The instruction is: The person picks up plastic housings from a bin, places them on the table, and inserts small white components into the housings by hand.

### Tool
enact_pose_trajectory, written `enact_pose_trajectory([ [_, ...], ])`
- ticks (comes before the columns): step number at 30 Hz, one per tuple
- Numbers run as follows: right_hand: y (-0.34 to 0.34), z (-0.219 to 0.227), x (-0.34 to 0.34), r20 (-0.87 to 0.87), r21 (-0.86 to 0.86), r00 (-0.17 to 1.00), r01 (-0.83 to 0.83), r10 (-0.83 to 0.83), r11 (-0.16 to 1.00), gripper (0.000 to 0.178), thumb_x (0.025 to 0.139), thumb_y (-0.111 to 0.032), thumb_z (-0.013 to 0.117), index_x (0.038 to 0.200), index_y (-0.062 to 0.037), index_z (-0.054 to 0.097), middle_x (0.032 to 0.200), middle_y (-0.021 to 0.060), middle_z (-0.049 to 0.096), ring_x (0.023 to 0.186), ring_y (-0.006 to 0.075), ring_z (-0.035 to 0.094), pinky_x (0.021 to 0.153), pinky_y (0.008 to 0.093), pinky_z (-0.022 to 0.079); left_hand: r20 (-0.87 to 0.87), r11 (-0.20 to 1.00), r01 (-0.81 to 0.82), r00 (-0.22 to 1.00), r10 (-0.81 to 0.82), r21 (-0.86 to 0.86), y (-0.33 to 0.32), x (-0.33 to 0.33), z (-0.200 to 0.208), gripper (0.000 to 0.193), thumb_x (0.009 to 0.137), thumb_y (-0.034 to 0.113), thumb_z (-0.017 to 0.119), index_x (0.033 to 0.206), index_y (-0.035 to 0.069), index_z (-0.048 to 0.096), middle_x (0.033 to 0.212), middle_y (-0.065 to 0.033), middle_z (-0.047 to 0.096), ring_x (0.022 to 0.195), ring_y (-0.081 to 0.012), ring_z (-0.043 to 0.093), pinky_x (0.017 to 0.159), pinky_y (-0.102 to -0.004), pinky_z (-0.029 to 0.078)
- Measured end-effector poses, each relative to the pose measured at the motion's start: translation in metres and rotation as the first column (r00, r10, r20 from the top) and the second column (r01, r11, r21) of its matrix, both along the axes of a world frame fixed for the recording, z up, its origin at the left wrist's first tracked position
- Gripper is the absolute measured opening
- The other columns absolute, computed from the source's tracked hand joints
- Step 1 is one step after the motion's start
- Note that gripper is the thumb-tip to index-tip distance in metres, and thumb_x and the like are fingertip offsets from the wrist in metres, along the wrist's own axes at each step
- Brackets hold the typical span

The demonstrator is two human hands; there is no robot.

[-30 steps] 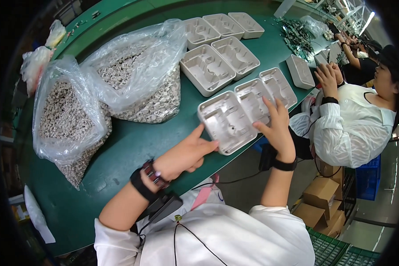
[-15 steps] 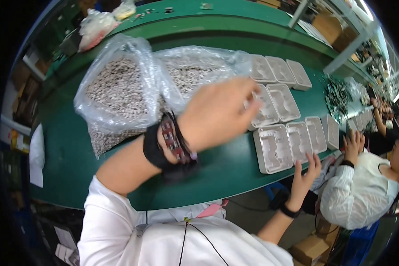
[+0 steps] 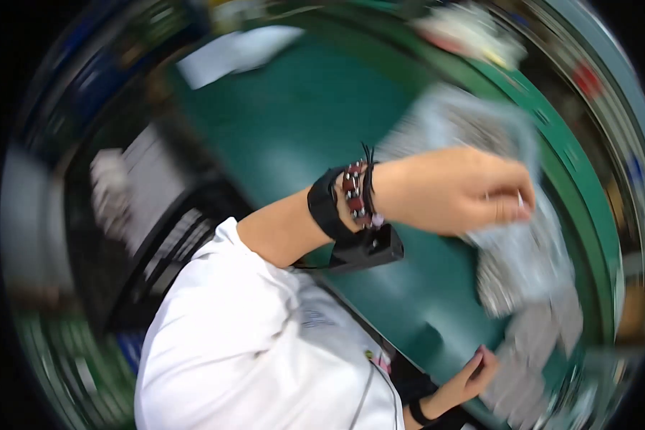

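My left hand [image 3: 469, 190] reaches across the green table, its fingers bent into a pinch. A small pale glint shows at the fingertips, too blurred to name. On that wrist are a black strap with a small black box [image 3: 373, 247] and a beaded bracelet [image 3: 354, 193]. Beneath and beyond the hand lie clear plastic bags [image 3: 545, 247] of small pale parts, partly hidden by it. My right hand [image 3: 467, 380] hovers at the near table edge beside grey-white plastic trays [image 3: 519, 369], fingers curled. Whether it holds anything is hidden.
A white sheet or packet [image 3: 240, 54] lies at the far left of the green table [image 3: 287, 122]. Another plastic bag [image 3: 473, 36] sits at the back. Left of the table stands a dark rack or crate [image 3: 175, 244] with pale material beside it. Motion smears most of the surroundings.
The view has swung left, so bags and trays now appear farther right. My left hand has come away from the trays to over the bags. My right hand's spread fingers have curled.
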State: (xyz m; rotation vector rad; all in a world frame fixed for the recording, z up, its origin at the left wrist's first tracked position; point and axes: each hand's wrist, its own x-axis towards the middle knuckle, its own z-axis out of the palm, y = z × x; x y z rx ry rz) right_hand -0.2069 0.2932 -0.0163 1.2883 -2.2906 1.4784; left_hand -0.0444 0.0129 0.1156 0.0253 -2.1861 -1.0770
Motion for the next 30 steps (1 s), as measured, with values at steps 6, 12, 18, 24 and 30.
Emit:
enact_pose_trajectory([
  [6, -0.081, 0.012, 0.082, 0.206, 0.428, 0.753, -0.644, 0.625, 0.634, 0.035, 0.079, -0.008, 0.059, 0.114, -0.0046, 0.055, 0.109, 0.0180, 0.054, 0.096, 0.0384, 0.052, 0.084, 0.0487, 0.042, 0.274, 0.612, -0.735, 0.548, 0.790, -0.292, 0.081, 0.258, -0.008, 0.022, 0.086, 0.021, 0.057, 0.100, 0.005, 0.058, 0.084, -0.0084, 0.062, 0.076, -0.0244, 0.062, 0.066, -0.0334, 0.048],
  [12, -0.128, 0.026, 0.140, -0.043, 0.768, 0.400, -0.573, 0.916, 0.286, 0.044, 0.078, -0.021, 0.064, 0.118, -0.0064, 0.053, 0.114, 0.0210, 0.050, 0.099, 0.0389, 0.048, 0.089, 0.0499, 0.037, 0.663, 0.200, -0.730, -0.423, 0.617, -0.653, 0.131, 0.436, -0.003, 0.031, 0.080, 0.024, 0.064, 0.104, 0.006, 0.058, 0.085, -0.0108, 0.065, 0.078, -0.0280, 0.063, 0.068, -0.0354, 0.049],
  [18, -0.149, 0.006, 0.179, -0.348, 0.796, 0.323, -0.395, 0.880, 0.459, 0.056, 0.078, -0.033, 0.063, 0.126, -0.0093, 0.048, 0.124, 0.0229, 0.046, 0.114, 0.0413, 0.043, 0.097, 0.0517, 0.033, 0.389, -0.072, -0.470, -0.799, 0.459, -0.880, 0.081, 0.694, -0.120, 0.067, 0.070, 0.042, 0.071, 0.122, 0.005, 0.050, 0.114, -0.0211, 0.057, 0.103, -0.0338, 0.057, 0.084, -0.0408, 0.047],
  [24, -0.138, -0.026, 0.193, -0.425, 0.734, 0.520, -0.280, 0.741, 0.618, 0.052, 0.079, -0.028, 0.060, 0.126, -0.0095, 0.048, 0.128, 0.0216, 0.044, 0.121, 0.0405, 0.039, 0.100, 0.0516, 0.030, 0.643, -0.281, -0.729, -0.684, 0.344, -0.625, 0.044, 0.755, -0.203, 0.134, 0.050, 0.057, 0.080, 0.145, 0.013, -0.004, 0.146, -0.0267, 0.015, 0.136, -0.0394, 0.015, 0.110, -0.0427, 0.020],
  [30, -0.136, -0.042, 0.188, -0.421, 0.696, 0.577, -0.288, 0.699, 0.657, 0.058, 0.072, -0.016, 0.059, 0.128, -0.0079, 0.046, 0.134, 0.0239, 0.036, 0.125, 0.0445, 0.033, 0.101, 0.0564, 0.027, 0.673, -0.070, -0.762, -0.607, 0.422, -0.643, 0.047, 0.796, -0.209, 0.131, 0.051, 0.050, 0.082, 0.145, 0.019, -0.004, 0.145, -0.0265, 0.014, 0.135, -0.0391, 0.018, 0.110, -0.0417, 0.022],
])
